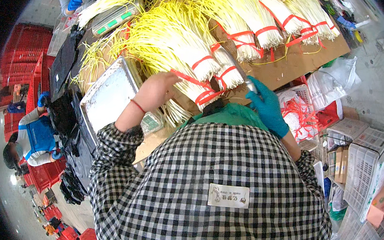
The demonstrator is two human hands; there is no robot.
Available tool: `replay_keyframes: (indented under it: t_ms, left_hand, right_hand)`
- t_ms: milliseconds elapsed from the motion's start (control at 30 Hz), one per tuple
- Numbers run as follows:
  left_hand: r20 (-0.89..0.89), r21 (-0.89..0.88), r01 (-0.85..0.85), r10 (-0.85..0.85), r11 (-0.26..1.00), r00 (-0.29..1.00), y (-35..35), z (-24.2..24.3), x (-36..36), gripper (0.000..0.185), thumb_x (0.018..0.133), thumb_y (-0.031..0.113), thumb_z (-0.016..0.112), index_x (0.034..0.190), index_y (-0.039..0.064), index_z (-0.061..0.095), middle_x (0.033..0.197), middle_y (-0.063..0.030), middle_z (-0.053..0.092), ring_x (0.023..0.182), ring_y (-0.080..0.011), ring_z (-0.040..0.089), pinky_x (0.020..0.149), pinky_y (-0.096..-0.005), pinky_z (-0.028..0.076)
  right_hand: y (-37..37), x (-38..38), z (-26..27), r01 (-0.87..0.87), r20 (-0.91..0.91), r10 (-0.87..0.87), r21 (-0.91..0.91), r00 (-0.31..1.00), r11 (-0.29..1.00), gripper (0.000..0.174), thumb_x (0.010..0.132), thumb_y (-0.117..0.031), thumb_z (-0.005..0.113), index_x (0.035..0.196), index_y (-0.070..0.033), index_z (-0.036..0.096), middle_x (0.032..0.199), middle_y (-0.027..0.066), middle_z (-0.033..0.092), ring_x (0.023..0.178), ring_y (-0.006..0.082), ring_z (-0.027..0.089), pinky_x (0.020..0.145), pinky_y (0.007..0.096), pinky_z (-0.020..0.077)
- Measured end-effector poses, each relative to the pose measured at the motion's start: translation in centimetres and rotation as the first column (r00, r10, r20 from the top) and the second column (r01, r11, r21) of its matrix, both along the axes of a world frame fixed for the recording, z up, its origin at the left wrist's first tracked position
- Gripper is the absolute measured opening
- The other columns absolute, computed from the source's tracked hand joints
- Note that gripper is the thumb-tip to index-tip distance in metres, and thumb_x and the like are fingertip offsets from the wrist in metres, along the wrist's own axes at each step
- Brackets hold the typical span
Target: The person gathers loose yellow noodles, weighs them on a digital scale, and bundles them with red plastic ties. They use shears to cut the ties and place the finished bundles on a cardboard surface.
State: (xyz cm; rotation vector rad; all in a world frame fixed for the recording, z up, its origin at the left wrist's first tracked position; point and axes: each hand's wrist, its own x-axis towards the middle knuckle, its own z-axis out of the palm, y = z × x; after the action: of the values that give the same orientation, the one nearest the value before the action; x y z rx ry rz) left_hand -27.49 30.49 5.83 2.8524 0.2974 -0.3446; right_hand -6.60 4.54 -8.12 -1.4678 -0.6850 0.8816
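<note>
Bundles of yellow chives with white stems, tied with red bands, lie on the brown work table [303, 61]. My bare left hand [155, 91] is at the side of the nearest bundle [191, 89], its fingertips by the red band; whether they grip it is unclear. My right hand [266, 107], in a teal glove, holds the metal handle of a knife [251, 85]. The knife's blade points away from me, beside the cut ends of another tied bundle [228, 73]. Loose white stems [175, 113] lie under my left forearm.
A metal pan [107, 93] stands left of my left hand. Right of me, a white basket [304, 92] holds red bands and white netting. Stacked white crates [362, 169] stand farther right. Two co-workers with blue gloves are on the left, near black plastic sheeting [77, 137].
</note>
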Motion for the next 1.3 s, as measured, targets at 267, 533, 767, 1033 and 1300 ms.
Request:
replay_keyframes:
  t_ms: [267, 533, 767, 1033, 1300]
  left_hand:
    - [0.129, -0.055, -0.256, 0.262, 0.965, 0.957, -0.2, -2.5, 4.6, 0.029, 0.076, 0.011, 0.068, 0.105, 0.006, 0.066, 0.103, -0.0140, 0.062, 0.097, -0.0337, 0.060, 0.085, -0.0389, 0.050]
    - [0.248, -0.048, -0.310, 0.312, 0.950, 0.917, 0.4, -6.0, 5.6, 0.021, 0.079, 0.013, 0.067, 0.099, 0.007, 0.068, 0.103, -0.0127, 0.061, 0.090, -0.0330, 0.062, 0.080, -0.0392, 0.052]
    - [0.226, -0.069, -0.336, 0.343, 0.939, 0.912, 0.7, -6.0, 6.0, 0.013, 0.079, 0.015, 0.067, 0.090, 0.008, 0.070, 0.095, -0.0109, 0.063, 0.084, -0.0314, 0.064, 0.075, -0.0382, 0.052]
    - [0.249, -0.095, -0.303, 0.317, 0.948, 0.915, -0.9, -4.9, 6.8, 0.014, 0.079, 0.020, 0.070, 0.087, 0.008, 0.069, 0.088, -0.0112, 0.061, 0.079, -0.0326, 0.062, 0.070, -0.0399, 0.051]
    - [-0.083, 0.247, -0.491, 0.523, 0.835, 0.848, -0.6, -3.5, 7.0, 0.036, 0.078, 0.041, 0.073, 0.077, 0.005, 0.065, 0.080, -0.0150, 0.065, 0.074, -0.0320, 0.064, 0.067, -0.0400, 0.051]
  right_hand:
    - [2.9, -1.1, 1.5, -0.193, 0.402, 0.233, -0.139, 0.886, 0.971, 0.050, 0.092, -0.025, 0.051, 0.139, -0.007, 0.044, 0.092, 0.0237, 0.063, 0.081, 0.0375, 0.062, 0.070, 0.0490, 0.0476]
    - [2.5, -1.3, 2.5, -0.242, 0.539, 0.392, -0.329, 0.745, 0.913, 0.051, 0.091, -0.023, 0.049, 0.139, -0.006, 0.041, 0.092, 0.0247, 0.063, 0.079, 0.0400, 0.063, 0.069, 0.0515, 0.0485]
    - [2.6, -1.2, 3.4, -0.261, 0.493, 0.441, -0.392, 0.750, 0.882, 0.050, 0.090, -0.023, 0.052, 0.137, -0.007, 0.046, 0.094, 0.0248, 0.064, 0.081, 0.0396, 0.063, 0.070, 0.0491, 0.0488]
    - [-1.1, 0.6, 4.4, -0.160, 0.283, 0.231, -0.253, 0.931, 0.954, 0.047, 0.091, -0.015, 0.056, 0.137, -0.006, 0.049, 0.089, 0.0169, 0.065, 0.074, 0.0203, 0.064, 0.063, 0.0337, 0.0513]
    - [-2.4, 0.2, 2.5, 0.088, -0.063, -0.093, -0.088, 0.994, 0.992, 0.043, 0.092, -0.010, 0.058, 0.133, -0.004, 0.050, 0.097, 0.0074, 0.064, 0.082, 0.0110, 0.060, 0.069, 0.0259, 0.0505]
